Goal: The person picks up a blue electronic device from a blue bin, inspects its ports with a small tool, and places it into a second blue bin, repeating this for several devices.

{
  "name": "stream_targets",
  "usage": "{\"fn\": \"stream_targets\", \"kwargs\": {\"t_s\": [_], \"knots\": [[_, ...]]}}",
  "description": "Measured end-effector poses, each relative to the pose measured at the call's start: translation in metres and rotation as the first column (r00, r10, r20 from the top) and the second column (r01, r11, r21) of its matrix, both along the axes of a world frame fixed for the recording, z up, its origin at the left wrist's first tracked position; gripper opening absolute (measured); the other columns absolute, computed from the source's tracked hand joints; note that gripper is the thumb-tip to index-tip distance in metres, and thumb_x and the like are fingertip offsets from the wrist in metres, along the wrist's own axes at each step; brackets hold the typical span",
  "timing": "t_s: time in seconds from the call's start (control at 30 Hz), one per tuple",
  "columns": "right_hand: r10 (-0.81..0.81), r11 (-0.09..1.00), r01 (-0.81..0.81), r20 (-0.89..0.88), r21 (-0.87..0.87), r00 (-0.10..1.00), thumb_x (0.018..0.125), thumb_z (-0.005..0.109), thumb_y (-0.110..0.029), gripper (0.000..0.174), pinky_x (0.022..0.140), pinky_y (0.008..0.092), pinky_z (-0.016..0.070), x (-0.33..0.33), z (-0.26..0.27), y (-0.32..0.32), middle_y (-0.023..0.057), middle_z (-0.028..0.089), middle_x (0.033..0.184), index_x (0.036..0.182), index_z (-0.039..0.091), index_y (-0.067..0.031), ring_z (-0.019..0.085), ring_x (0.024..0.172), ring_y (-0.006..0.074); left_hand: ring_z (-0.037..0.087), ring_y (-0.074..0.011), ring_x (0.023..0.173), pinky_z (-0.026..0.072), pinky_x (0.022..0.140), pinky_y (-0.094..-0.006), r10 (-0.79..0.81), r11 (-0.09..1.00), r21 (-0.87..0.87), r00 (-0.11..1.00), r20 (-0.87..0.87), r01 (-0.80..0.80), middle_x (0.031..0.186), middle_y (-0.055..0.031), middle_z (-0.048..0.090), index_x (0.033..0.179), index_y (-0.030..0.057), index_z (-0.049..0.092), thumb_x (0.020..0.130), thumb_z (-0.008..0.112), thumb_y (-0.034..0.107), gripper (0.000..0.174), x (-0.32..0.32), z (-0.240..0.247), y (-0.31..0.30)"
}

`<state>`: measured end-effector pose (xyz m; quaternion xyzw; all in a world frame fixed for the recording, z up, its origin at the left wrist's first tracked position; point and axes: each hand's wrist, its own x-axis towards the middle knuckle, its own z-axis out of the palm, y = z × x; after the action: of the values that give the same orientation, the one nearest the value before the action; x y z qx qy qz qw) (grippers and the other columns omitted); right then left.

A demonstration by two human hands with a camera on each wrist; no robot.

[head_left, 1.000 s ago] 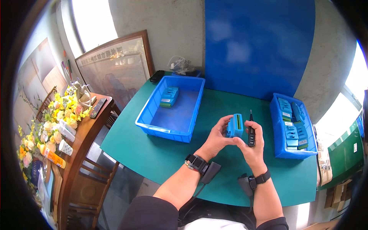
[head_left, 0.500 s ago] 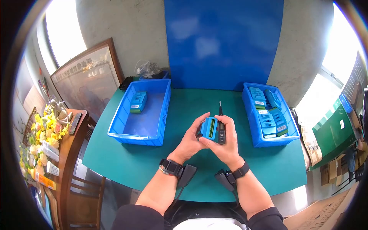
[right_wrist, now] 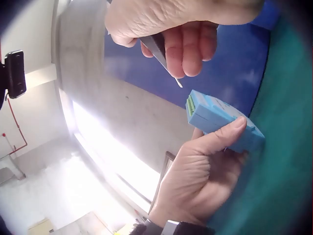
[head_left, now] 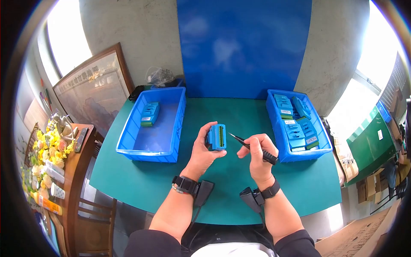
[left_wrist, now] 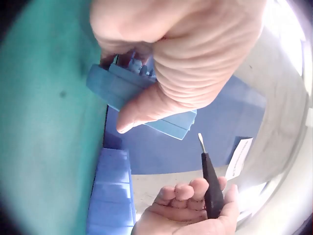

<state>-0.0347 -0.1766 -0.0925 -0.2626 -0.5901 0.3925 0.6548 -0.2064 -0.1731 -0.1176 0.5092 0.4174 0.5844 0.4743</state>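
My left hand [head_left: 200,155] grips a blue plastic module [head_left: 218,138] above the table, its green connector strip facing right in the head view. The thumb lies along the casing in the left wrist view. In my right hand [head_left: 259,162] is a black screwdriver [left_wrist: 212,183] with a thin flat metal tip. That tip points toward the module, with a small gap between them in the right wrist view. Similar blue modules [head_left: 295,131] lie in the right blue bin [head_left: 309,156]; one more module [head_left: 150,114] sits in the left blue bin [head_left: 168,128].
A green tabletop [head_left: 214,197] lies under the bins. A blue panel [head_left: 244,51] rises behind it. On the left a wooden side table [head_left: 83,171] holds flowers [head_left: 51,141] and a paper cup [head_left: 58,191]. A framed picture [head_left: 96,81] leans against the wall.
The hands came together around the module, then parted. The right hand has turned the screwdriver from upright to pointing left at the module. The head view has swung right.
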Motion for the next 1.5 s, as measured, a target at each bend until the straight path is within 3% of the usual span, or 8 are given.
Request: {"fn": "stream_targets", "kwargs": {"t_s": [0.27,0.33,0.47,0.57,0.67,0.87,1.07,1.5], "knots": [[-0.059,0.993,0.044,0.142,0.106,0.988,0.09,0.064,-0.008,0.011,0.055,0.0215,0.0491,-0.014,-0.009,0.004,0.005,0.066,0.069,0.088,0.058,0.0008,0.064,0.061,0.0078,0.051,-0.016,0.11,0.0491,0.093,-0.0312,-0.007,0.998,0.064,0.991,-0.136,0.016,0.122,-0.0031,0.047,0.134,0.014,0.042,0.06,0.076,-0.013,0.087,0.0,-0.011,0.005],[-0.059,0.994,0.039,0.198,0.103,0.979,0.091,0.061,-0.009,0.011,0.056,0.0226,0.0504,-0.012,-0.009,0.003,0.0067,0.067,0.069,0.087,0.058,0.0013,0.064,0.061,0.0101,0.051,-0.0155,0.108,0.0494,0.092,-0.0311,0.005,0.998,0.061,0.989,-0.147,0.004,0.121,-0.0031,0.047,0.134,0.0134,0.042,0.06,0.076,-0.013,0.086,0.0,-0.011,0.006],[-0.1,0.987,0.054,0.313,0.152,0.944,0.087,0.058,-0.004,0.006,0.053,0.0223,0.05,-0.008,-0.002,-0.005,0.0065,0.065,0.063,0.082,0.058,0.0015,0.064,0.056,0.011,0.052,-0.0154,0.105,0.0492,0.091,-0.0305,0.026,0.998,0.065,0.997,-0.077,-0.021,0.12,-0.0031,0.048,0.133,0.0148,0.043,0.06,0.076,-0.012,0.084,-0.001,-0.009,0.004],[-0.094,0.978,0.031,0.303,0.207,0.948,0.084,0.058,-0.002,0.006,0.051,0.0221,0.049,-0.012,-0.005,-0.004,0.0057,0.063,0.058,0.078,0.058,0.001,0.063,0.052,0.0111,0.052,-0.0153,0.105,0.0479,0.091,-0.0297,0.053,0.998,0.035,0.998,-0.041,-0.051,0.117,-0.0033,0.05,0.131,0.016,0.045,0.059,0.074,-0.013,0.083,-0.001,-0.004,0.003],[-0.076,0.989,0.042,0.241,0.139,0.967,0.08,0.064,-0.001,0.007,0.049,0.0218,0.0441,-0.013,-0.006,-0.004,0.005,0.061,0.059,0.075,0.058,-0.0006,0.058,0.051,0.0089,0.052,-0.0153,0.105,0.0491,0.089,-0.0294,0.041,0.999,0.026,0.999,-0.034,-0.04,0.117,-0.0029,0.049,0.131,0.0152,0.045,0.059,0.073,-0.014,0.083,-0.001,-0.004,0.002],[-0.101,0.976,0.035,0.3,0.216,0.949,0.082,0.057,-0.001,0.008,0.049,0.0228,0.0472,-0.008,-0.005,-0.003,0.0053,0.062,0.057,0.074,0.058,0.0009,0.061,0.05,0.0109,0.051,-0.0155,0.105,0.0498,0.088,-0.0292,0.018,0.999,0.03,1.0,-0.011,-0.018,0.118,-0.0028,0.047,0.132,0.0149,0.045,0.058,0.074,-0.014,0.084,0.001,-0.004,0.002],[-0.102,0.987,0.06,0.295,0.147,0.95,0.077,0.064,-0.001,0.009,0.048,0.0243,0.044,-0.01,-0.003,-0.007,0.0056,0.059,0.055,0.071,0.058,-0.0003,0.058,0.048,0.0113,0.049,-0.0147,0.107,0.0492,0.089,-0.0287,0.023,0.994,0.102,1.0,0.003,-0.023,0.12,-0.0022,0.046,0.134,0.0144,0.044,0.057,0.076,-0.014,0.088,-0.003,-0.017,0.008],[-0.076,0.99,0.033,0.315,0.138,0.946,0.08,0.059,-0.003,0.008,0.047,0.0219,0.0447,-0.009,-0.004,-0.006,0.0049,0.061,0.055,0.072,0.059,-0.0008,0.061,0.048,0.0112,0.05,-0.0149,0.107,0.0508,0.088,-0.0288,0.019,1.0,-0.003,1.0,0.024,-0.019,0.12,-0.0028,0.046,0.134,0.0154,0.043,0.06,0.072,-0.016,0.085,-0.002,-0.005,0.003]]}}
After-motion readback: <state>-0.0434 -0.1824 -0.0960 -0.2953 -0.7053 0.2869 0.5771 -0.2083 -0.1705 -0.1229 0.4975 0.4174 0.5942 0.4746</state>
